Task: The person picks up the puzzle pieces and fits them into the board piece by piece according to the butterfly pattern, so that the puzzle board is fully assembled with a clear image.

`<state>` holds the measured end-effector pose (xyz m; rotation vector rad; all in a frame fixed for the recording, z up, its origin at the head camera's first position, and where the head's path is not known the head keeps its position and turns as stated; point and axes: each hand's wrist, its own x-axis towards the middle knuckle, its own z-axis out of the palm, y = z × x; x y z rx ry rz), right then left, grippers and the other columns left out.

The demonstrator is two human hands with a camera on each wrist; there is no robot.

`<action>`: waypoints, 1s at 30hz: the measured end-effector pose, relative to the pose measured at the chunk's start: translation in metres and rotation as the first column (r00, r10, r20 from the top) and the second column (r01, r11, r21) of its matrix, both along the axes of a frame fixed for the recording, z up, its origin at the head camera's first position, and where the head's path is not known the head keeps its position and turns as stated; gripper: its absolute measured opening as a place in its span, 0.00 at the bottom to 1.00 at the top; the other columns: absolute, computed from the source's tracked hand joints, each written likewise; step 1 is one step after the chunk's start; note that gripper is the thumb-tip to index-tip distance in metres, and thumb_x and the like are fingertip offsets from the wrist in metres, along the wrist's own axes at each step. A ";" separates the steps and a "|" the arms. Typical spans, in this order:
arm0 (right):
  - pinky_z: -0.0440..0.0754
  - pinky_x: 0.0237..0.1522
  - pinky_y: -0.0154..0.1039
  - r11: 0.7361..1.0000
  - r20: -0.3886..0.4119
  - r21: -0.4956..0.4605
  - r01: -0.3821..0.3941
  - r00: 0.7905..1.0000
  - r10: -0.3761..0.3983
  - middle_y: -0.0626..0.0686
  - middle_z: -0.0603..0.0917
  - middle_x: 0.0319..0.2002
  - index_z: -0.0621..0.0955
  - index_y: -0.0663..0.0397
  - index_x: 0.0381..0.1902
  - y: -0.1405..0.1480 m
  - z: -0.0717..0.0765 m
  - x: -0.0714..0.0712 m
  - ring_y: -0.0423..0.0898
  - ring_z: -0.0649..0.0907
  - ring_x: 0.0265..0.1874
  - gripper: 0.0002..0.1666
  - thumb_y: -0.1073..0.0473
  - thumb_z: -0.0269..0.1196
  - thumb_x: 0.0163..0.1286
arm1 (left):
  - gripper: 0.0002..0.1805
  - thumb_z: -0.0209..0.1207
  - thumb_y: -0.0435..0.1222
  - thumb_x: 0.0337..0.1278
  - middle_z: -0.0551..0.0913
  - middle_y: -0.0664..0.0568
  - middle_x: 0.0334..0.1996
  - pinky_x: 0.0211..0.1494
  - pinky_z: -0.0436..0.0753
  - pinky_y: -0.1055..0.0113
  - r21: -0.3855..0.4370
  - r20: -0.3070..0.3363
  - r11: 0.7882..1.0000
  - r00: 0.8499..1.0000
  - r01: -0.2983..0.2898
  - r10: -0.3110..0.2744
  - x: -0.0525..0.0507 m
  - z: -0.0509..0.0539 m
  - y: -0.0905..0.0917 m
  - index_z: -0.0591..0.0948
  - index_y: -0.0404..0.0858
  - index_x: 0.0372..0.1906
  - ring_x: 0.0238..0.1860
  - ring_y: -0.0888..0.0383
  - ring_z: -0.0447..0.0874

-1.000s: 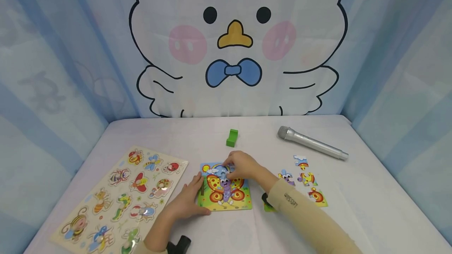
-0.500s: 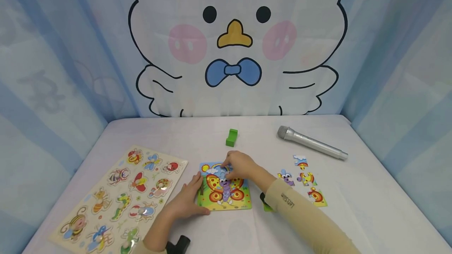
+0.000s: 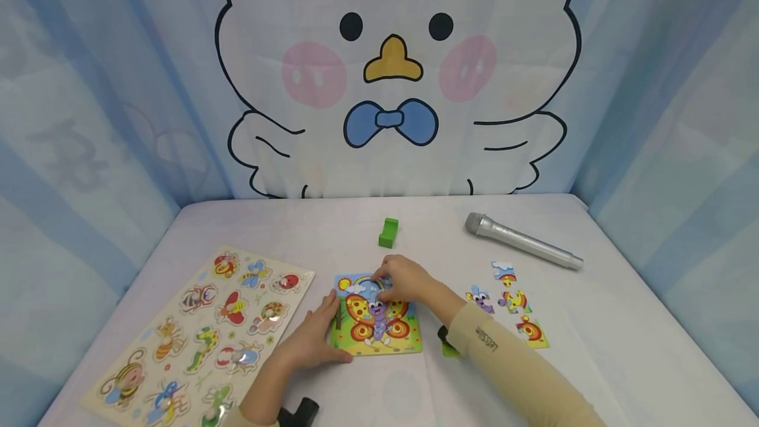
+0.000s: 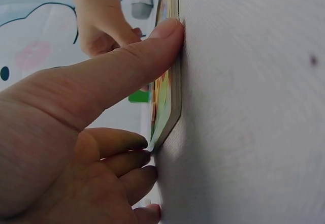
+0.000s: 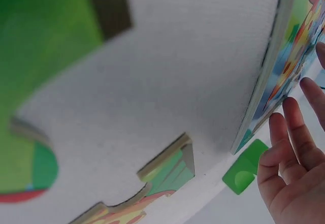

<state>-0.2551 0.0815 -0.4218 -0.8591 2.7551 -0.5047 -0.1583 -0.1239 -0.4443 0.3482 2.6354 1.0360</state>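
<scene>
- Fingers (image 3: 324, 315) of the left hand (image 3: 311, 342) lie at the left edge of the butterfly board; the thumb, set well apart from them, rests at its near edge, so the hand spans that corner. The right hand (image 3: 406, 280) bends over the board's upper part; in the right wrist view its fingers look slightly spread, and I cannot tell whether they pinch anything.
- A black device (image 3: 299, 412) sits beside the left wrist, at the bottom of the head view.
- A tan sleeve (image 3: 510, 361) covers the right forearm.
- To the left, an insect board (image 3: 188, 321) slants across the cloth, its near end cut off.
- Between the hands, the butterfly board (image 3: 377, 328) lies flat, showing a purple body, orange and yellow wings, a sun and a rainbow.
- To its right are loose pieces: a green piece (image 3: 450, 351) partly hidden by the right arm, a spiral piece (image 3: 531, 331), a yellow piece (image 3: 513, 301), a purple-blue head piece (image 3: 480, 299) and, farthest, a cloud piece (image 3: 505, 273).
- Beyond them a silver microphone (image 3: 524, 240) lies aslant.
- A green block (image 3: 388, 233) rests past the right hand.
- The white cloth (image 3: 284, 226) meets a curtain (image 3: 391, 170) printed with a bow-tied chick.
</scene>
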 end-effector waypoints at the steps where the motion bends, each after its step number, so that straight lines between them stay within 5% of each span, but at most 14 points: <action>1: 0.75 0.39 0.36 1.000 0.005 -0.018 0.003 1.000 -0.003 0.46 0.76 0.35 0.84 0.48 0.44 0.001 0.000 0.000 0.40 0.73 0.33 0.21 0.50 0.70 0.52 | 0.57 0.73 0.44 0.31 0.46 0.36 0.70 0.68 0.44 0.43 0.000 -0.002 1.000 1.000 0.000 0.000 0.000 0.000 0.000 0.55 0.26 0.67 0.69 0.40 0.43; 16: 0.77 0.41 0.39 0.956 0.084 -0.274 0.107 0.993 -0.087 0.52 0.80 0.41 0.81 0.54 0.49 0.036 0.002 -0.004 0.47 0.77 0.40 0.23 0.54 0.69 0.54 | 0.59 0.74 0.44 0.28 0.47 0.35 0.69 0.69 0.46 0.45 0.009 -0.008 1.000 1.000 -0.022 0.022 0.002 0.000 0.001 0.54 0.26 0.67 0.69 0.40 0.45; 30: 0.77 0.42 0.43 0.939 0.075 -0.295 0.179 0.984 -0.164 0.52 0.79 0.45 0.79 0.54 0.52 0.093 0.010 0.000 0.49 0.76 0.43 0.26 0.52 0.68 0.55 | 0.59 0.74 0.43 0.28 0.48 0.36 0.69 0.69 0.45 0.45 0.022 -0.013 1.000 1.000 -0.015 0.015 0.002 0.000 0.000 0.54 0.27 0.67 0.69 0.41 0.45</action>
